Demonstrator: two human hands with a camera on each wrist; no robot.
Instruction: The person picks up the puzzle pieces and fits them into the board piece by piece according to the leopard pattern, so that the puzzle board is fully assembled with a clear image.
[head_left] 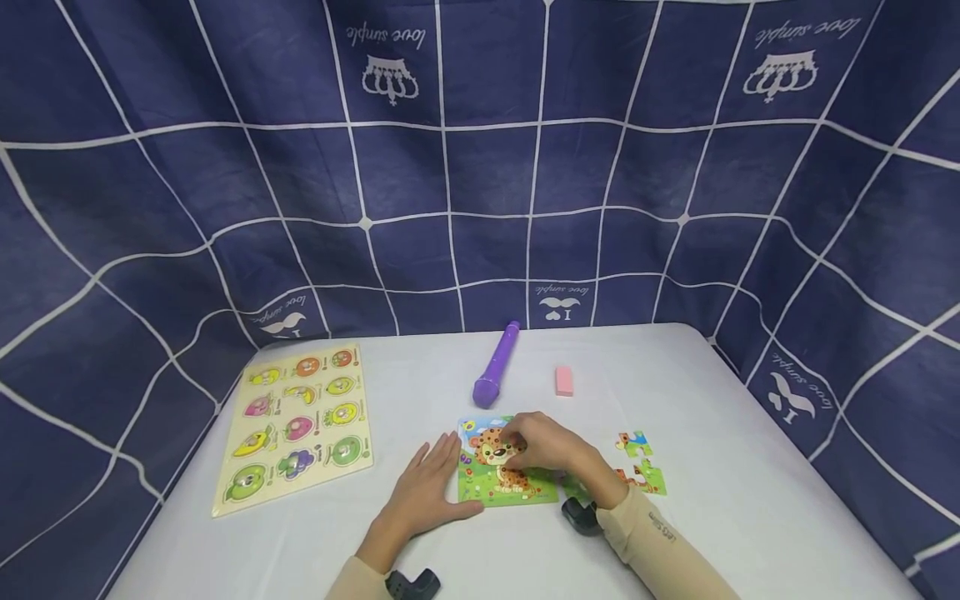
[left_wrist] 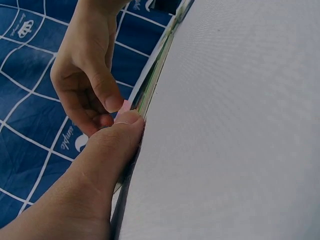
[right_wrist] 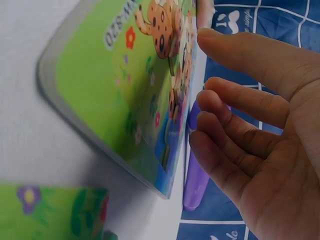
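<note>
A leopard picture puzzle (head_left: 487, 493) with a green background lies flat on the table in front of me. My left hand (head_left: 424, 490) rests beside its left edge, fingers straight and thumb spread along the near left corner. Over the upper right part of the picture hovers my right hand (head_left: 553, 445). In the right wrist view its fingers (right_wrist: 225, 145) are loosely bent, thumb apart from them, with nothing visible between. Loose puzzle pieces (head_left: 656, 480) lie to the right of the board, partly hidden by the right forearm.
A purple toy microphone (head_left: 497, 367) lies behind the puzzle, and a pink eraser-like block (head_left: 564, 381) sits to its right. At the left is a wooden fruit board (head_left: 315, 433). A blue checked curtain (head_left: 487, 167) stands around the white table (head_left: 420, 367).
</note>
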